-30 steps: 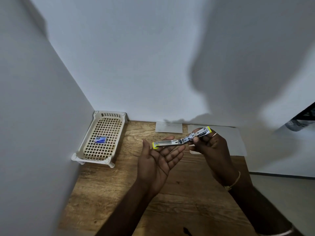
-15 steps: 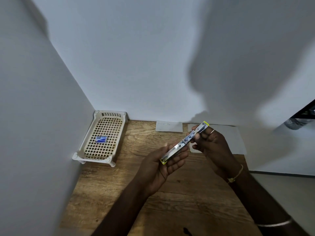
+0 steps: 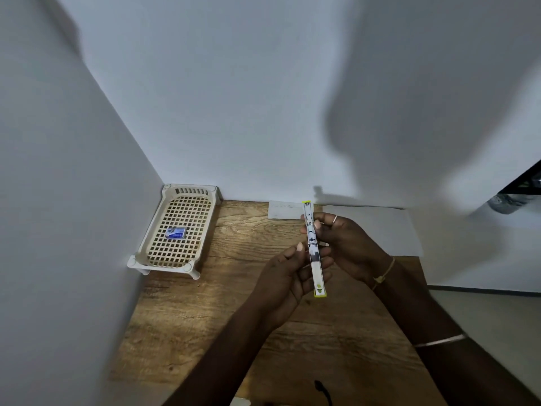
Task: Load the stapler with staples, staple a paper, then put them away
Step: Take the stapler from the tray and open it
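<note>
The stapler [image 3: 313, 247] is swung fully open into one long silver strip with yellow-green ends, pointing away from me above the wooden table. My right hand [image 3: 345, 244] pinches its far half between thumb and fingers. My left hand [image 3: 289, 276] cradles the near half from the left, fingers curled around it. A small blue staple box [image 3: 175, 232] lies in the cream lattice basket [image 3: 146, 253] at the back left corner. A large white paper sheet [image 3: 380, 227] lies flat at the back right, partly hidden behind my right hand.
A smaller white paper slip [image 3: 282, 210] lies against the back wall. White walls close in the table [image 3: 234, 303] at the left and back. The table's right edge drops to a grey floor. A small black object [image 3: 320, 388] sits near the front edge.
The opened stapler has rotated from lying crosswise to pointing straight away from me. My left hand turned from flat palm-up to curling around the stapler's near half.
</note>
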